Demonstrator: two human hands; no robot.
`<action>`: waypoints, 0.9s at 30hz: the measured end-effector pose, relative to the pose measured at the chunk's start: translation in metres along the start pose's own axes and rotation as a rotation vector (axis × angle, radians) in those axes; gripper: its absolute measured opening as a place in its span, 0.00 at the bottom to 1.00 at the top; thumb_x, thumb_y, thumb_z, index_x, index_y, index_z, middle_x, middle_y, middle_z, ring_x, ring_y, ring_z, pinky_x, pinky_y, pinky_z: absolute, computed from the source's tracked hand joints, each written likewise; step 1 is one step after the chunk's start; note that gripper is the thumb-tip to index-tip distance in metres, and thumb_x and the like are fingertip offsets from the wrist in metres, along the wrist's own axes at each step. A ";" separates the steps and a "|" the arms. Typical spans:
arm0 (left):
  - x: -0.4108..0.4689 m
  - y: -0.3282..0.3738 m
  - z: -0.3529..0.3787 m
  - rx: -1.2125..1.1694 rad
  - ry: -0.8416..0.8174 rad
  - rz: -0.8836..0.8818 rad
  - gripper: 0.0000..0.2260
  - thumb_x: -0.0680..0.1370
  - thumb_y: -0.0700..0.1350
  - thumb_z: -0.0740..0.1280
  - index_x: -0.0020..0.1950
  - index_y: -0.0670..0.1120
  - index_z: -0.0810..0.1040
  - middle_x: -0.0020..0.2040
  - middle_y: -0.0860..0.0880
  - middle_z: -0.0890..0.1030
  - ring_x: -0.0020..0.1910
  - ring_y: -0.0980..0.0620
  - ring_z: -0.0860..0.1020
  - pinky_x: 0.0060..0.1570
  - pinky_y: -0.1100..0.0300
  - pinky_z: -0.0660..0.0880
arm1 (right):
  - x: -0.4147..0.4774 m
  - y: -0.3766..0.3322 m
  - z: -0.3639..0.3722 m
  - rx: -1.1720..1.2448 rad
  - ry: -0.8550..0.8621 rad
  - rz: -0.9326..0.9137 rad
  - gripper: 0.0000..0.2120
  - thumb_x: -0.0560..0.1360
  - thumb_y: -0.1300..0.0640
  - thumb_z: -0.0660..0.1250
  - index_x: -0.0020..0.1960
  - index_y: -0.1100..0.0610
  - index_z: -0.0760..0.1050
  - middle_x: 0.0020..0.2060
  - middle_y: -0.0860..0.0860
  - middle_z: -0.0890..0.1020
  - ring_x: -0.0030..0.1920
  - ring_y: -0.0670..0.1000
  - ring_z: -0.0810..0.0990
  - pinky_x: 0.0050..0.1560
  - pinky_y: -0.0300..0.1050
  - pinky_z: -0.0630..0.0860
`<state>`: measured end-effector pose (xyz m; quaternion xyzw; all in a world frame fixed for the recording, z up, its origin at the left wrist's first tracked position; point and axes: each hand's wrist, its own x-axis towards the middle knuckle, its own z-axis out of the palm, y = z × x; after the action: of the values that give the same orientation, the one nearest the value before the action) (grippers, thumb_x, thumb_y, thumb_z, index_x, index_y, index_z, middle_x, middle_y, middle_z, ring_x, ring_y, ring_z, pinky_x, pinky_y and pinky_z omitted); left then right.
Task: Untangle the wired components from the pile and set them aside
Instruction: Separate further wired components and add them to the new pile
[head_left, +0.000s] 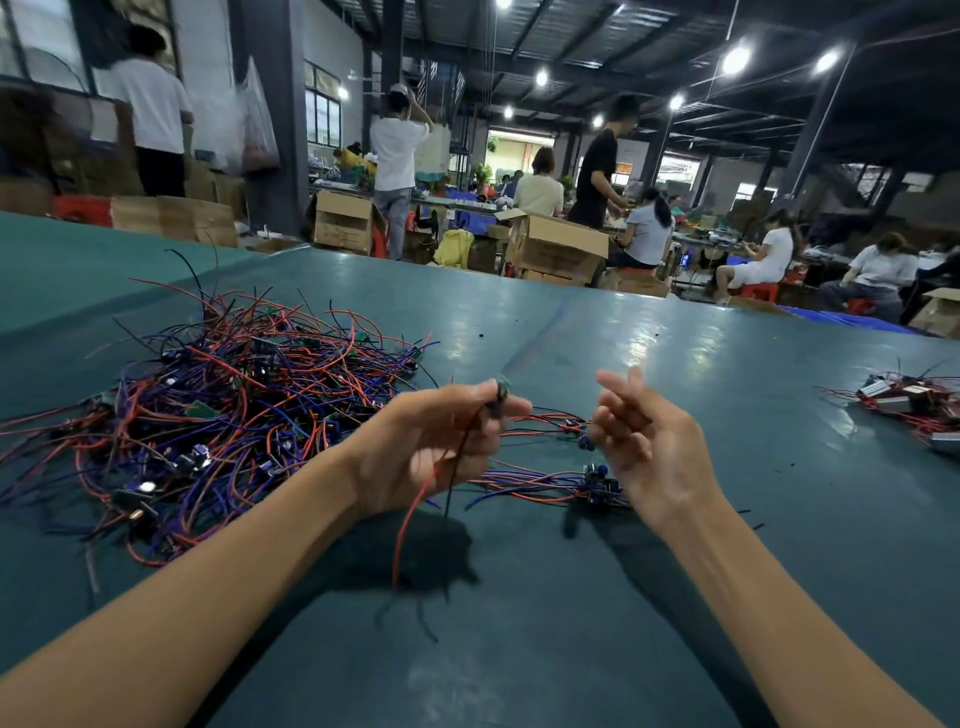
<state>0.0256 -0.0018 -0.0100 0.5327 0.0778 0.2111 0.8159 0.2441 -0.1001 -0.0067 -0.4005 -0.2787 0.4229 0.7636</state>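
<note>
Fingers of my left hand clamp a small dark red-and-black-wired component; right hand loose, empty; I'd lay it down straight.

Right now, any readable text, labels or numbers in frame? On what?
Nothing legible.
On the brown cardboard box: dark print on its side, too blurred to read.
On the small black wired component in the left hand grip: motion-blurred, no marking readable.
In the tangled pile of red, blue and black wires: parts too small.
On the silver-cased wired parts at right: too small.
</note>
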 end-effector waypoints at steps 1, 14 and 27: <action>0.001 0.001 -0.003 -0.049 0.006 0.027 0.18 0.70 0.50 0.77 0.55 0.40 0.86 0.38 0.50 0.76 0.33 0.57 0.72 0.29 0.66 0.71 | -0.002 0.002 0.002 -0.051 -0.021 0.016 0.14 0.73 0.48 0.73 0.46 0.60 0.87 0.34 0.51 0.81 0.33 0.48 0.80 0.35 0.41 0.80; 0.008 -0.013 0.003 0.488 0.272 0.089 0.18 0.75 0.58 0.70 0.54 0.46 0.86 0.37 0.51 0.78 0.37 0.52 0.73 0.33 0.62 0.63 | -0.035 0.030 0.037 -0.402 -0.498 0.085 0.14 0.76 0.51 0.70 0.49 0.61 0.86 0.42 0.60 0.86 0.39 0.55 0.84 0.39 0.45 0.81; 0.013 -0.015 0.000 0.343 0.307 0.049 0.16 0.78 0.53 0.68 0.50 0.41 0.85 0.45 0.42 0.83 0.33 0.49 0.77 0.32 0.60 0.69 | -0.038 0.034 0.043 -0.536 -0.447 0.048 0.10 0.71 0.55 0.72 0.47 0.60 0.86 0.39 0.60 0.86 0.38 0.55 0.84 0.45 0.50 0.83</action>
<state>0.0409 -0.0011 -0.0220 0.6270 0.2229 0.2928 0.6866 0.1790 -0.1063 -0.0161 -0.4907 -0.5308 0.4297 0.5412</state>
